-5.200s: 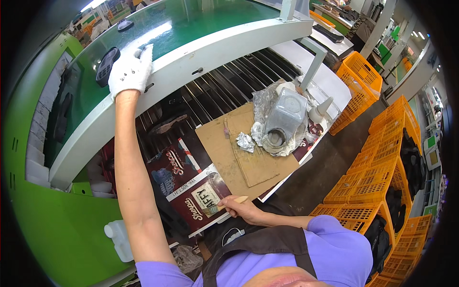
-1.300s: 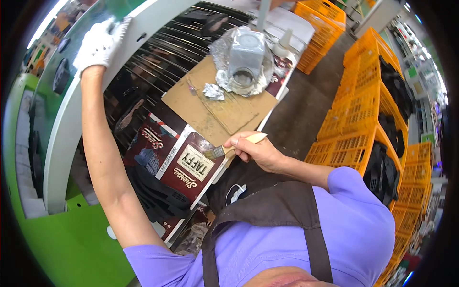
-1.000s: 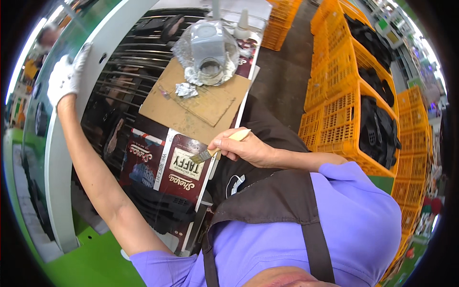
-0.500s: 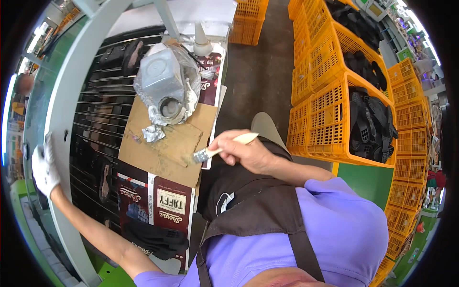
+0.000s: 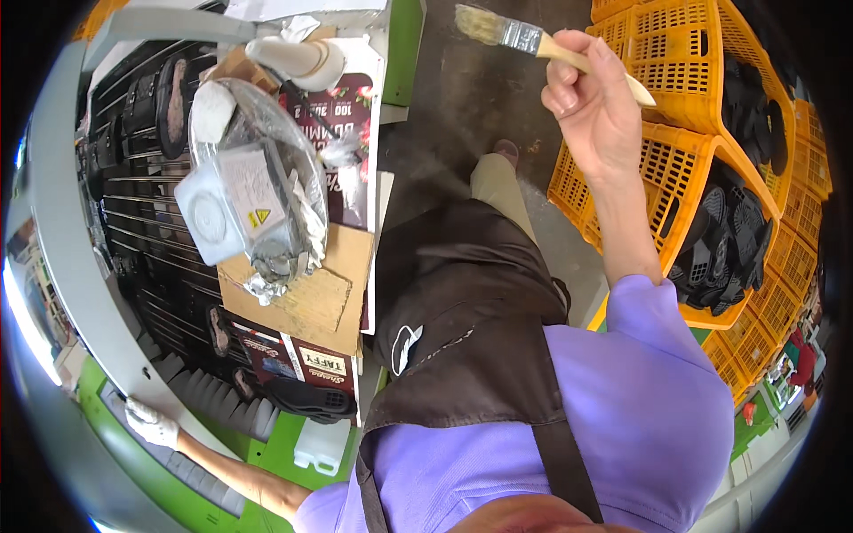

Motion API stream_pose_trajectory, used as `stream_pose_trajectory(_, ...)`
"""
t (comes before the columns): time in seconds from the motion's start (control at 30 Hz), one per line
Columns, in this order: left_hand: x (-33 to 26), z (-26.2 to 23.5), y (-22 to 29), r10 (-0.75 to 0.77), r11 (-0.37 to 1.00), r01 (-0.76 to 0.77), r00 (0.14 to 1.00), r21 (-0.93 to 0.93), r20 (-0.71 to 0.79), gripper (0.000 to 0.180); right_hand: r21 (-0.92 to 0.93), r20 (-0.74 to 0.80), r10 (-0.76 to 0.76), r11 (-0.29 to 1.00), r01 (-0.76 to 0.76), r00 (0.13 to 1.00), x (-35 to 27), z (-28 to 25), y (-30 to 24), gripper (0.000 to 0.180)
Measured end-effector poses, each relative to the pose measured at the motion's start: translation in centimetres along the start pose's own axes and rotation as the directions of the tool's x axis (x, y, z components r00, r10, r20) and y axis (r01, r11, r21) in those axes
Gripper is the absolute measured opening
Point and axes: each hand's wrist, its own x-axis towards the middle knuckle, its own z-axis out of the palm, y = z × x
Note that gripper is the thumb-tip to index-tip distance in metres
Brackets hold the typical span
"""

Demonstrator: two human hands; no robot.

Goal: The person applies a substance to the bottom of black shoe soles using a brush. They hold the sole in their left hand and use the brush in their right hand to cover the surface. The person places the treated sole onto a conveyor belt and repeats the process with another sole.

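My right hand (image 5: pixel 602 115) is raised over the aisle. Its fingers pinch the wooden handle of a flat paintbrush (image 5: pixel 518 37), whose pale bristles point left. My left hand (image 5: pixel 153 424), in a white glove, is stretched out low at the left beside the grey machine frame (image 5: pixel 142 355). Its fingers look extended, with nothing visible in them. Between my arms, a square translucent plastic container (image 5: pixel 213 204) lies tilted in clear plastic wrapping, above a stained piece of cardboard (image 5: pixel 311 306). A white cone-shaped bottle (image 5: pixel 298 60) is behind it.
Black shoe parts (image 5: pixel 173 107) rest on the metal rods of a rack (image 5: pixel 133 195) at the left. Black soles (image 5: pixel 306 398) lie on a printed carton (image 5: pixel 320 364); a white jug (image 5: pixel 322 444) is below. Orange crates (image 5: pixel 657 178) of black soles line the right.
My right hand has lifted the paintbrush away from the cardboard, up and to the right. My left hand has shifted lower along the machine frame. The whole view has turned.
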Motion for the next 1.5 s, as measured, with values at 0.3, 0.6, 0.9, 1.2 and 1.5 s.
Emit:
stream_pose_trajectory(0.3,1.4,-1.9,5.6,-0.185,0.974,0.201,0.971,-0.101,0.151,0.046,0.010,-0.181,0.042,0.999,-0.041,0.983,3.7,-2.1,-9.5,0.029)
stream_pose_trajectory(0.6,1.4,-1.1,1.9,-0.160,0.979,0.191,0.939,-0.072,0.304,0.050,-0.051,-0.273,0.045,0.997,-0.061,0.961,3.9,-4.6,-17.6,0.027)
stream_pose_trajectory(0.9,3.7,-5.9,9.8,-0.318,0.877,0.187,0.916,0.442,0.244,0.061,-0.036,-0.230,0.036,0.998,-0.045,0.972,8.5,-3.5,-22.0,0.024)
stream_pose_trajectory(1.2,0.8,-10.0,49.6,-0.328,0.680,0.436,0.900,-0.590,0.288,0.020,-0.105,-0.194,0.057,0.991,-0.078,0.979,19.4,-4.6,-25.3,0.025)
stream_pose_trajectory(1.5,14.4,-2.6,78.0,0.627,0.309,0.129,0.717,-0.942,0.304,0.014,-0.429,-0.253,-0.185,0.901,0.061,0.949,33.6,-7.7,-37.3,0.032)
